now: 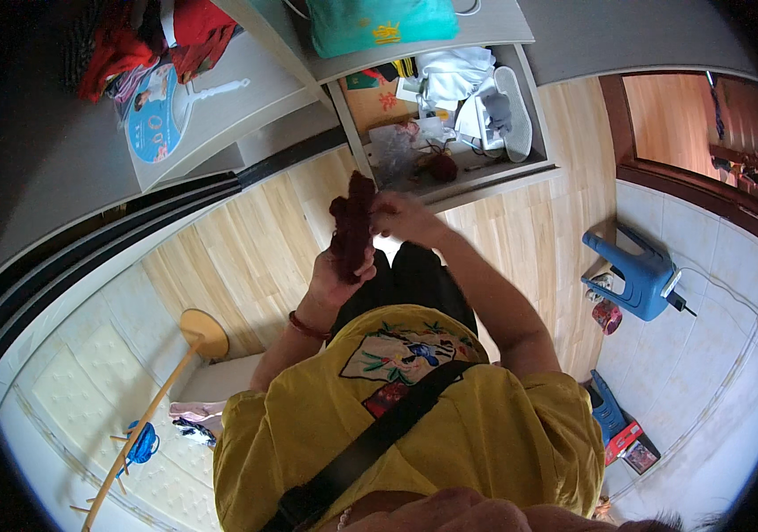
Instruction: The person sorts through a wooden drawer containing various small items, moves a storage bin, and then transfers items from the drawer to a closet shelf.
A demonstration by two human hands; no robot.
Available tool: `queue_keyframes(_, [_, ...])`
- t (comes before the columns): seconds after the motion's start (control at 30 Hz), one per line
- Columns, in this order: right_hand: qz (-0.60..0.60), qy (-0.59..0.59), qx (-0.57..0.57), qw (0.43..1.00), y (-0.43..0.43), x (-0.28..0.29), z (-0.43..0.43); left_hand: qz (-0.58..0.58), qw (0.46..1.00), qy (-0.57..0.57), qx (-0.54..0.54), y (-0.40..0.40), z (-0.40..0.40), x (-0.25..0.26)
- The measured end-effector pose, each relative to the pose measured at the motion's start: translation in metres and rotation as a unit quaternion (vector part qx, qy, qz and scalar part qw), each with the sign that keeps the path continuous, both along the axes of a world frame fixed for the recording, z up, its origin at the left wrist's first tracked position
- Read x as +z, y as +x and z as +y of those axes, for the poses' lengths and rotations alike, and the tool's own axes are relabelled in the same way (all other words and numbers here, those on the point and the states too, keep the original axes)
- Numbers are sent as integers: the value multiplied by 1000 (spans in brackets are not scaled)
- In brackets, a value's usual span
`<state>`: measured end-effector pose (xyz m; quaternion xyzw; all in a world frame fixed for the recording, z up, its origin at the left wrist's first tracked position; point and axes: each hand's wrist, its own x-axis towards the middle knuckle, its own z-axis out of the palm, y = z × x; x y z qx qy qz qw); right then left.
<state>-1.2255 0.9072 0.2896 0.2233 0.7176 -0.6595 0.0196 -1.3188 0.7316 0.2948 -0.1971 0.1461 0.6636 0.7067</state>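
My left hand point(342, 269) is closed around a dark maroon bundle of yarn or knitted material point(354, 229), which stands up lengthwise above the floor. Close beside the bundle's right edge is my right hand point(402, 216), blurred, with its fingers bent; whether it pinches a strand cannot be told. Beyond both hands an open drawer point(552, 166) holds a dark red yarn ball point(443, 167), clear plastic bags point(392, 149), a white cloth point(455, 70), a pale mesh insole-shaped item point(514, 113) and papers.
A teal bag point(382, 26) lies on the shelf above the drawer. Left of it are a blue printed hand fan point(156, 120) and red clothes point(120, 56). A blue plastic stool point(645, 279) stands at right, a wooden coat rack point(153, 405) at lower left. A brown-framed doorway or mirror point(628, 126) is at upper right.
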Motion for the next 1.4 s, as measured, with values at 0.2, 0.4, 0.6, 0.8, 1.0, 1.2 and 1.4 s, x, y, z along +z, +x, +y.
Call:
queue_keyframes(0.2, [-352,359,-3,865,32,-94,89,103,987,-124,15,-18,10,4])
queue_keyframes(0.4, [-458,311,21,833,30,-147,96,221,974,-42,37,-20,45,22])
queue_keyframes(0.6, [-168,-91,-228,955,71,-15,161,293,941,-143,93,-30,59,18])
queue_keyframes(0.8, [153,-224,-279,921,153,125,188,388,912,-117,64,-35,72,13])
queue_keyframes(1.0, [374,-291,-274,837,210,188,174,561,819,-118,-12,-29,97,-2])
queue_keyframes(1.2, [512,-269,-255,775,240,252,152,802,548,-121,-206,-26,129,-28])
queue_keyframes(1.4, [613,-250,-226,715,270,323,116,894,323,-94,-298,-6,167,-75])
